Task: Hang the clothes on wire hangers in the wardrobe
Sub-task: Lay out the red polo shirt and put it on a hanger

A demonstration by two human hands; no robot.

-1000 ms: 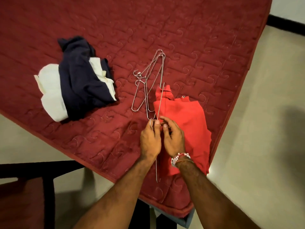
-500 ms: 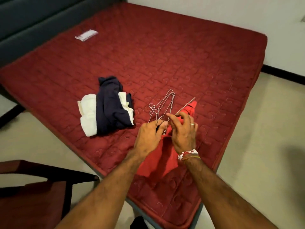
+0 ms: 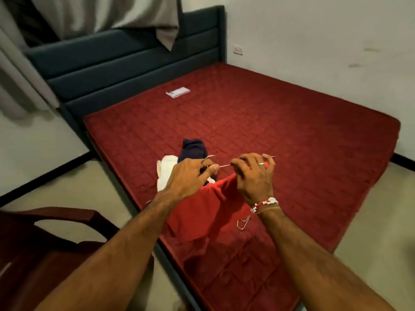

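Our red bed [image 3: 292,131] and what lies on it.
We see navy and white clothes [image 3: 167,169] near its left edge, a red garment [image 3: 197,216] draped at the near edge, a hanger [image 3: 243,222] just beside that, and a white packet [image 3: 178,92] toward the headboard [image 3: 125,63].

A thin wire hanger [image 3: 225,165] held level, the red garment [image 3: 197,216] crumpled beneath it.
The left hand [image 3: 190,176] and right hand [image 3: 253,178] pinch its wire; the navy-and-white clothes [image 3: 193,149] lie bunched on the mattress [image 3: 292,142], and a second hanger [image 3: 243,222] lies beside the red cloth.
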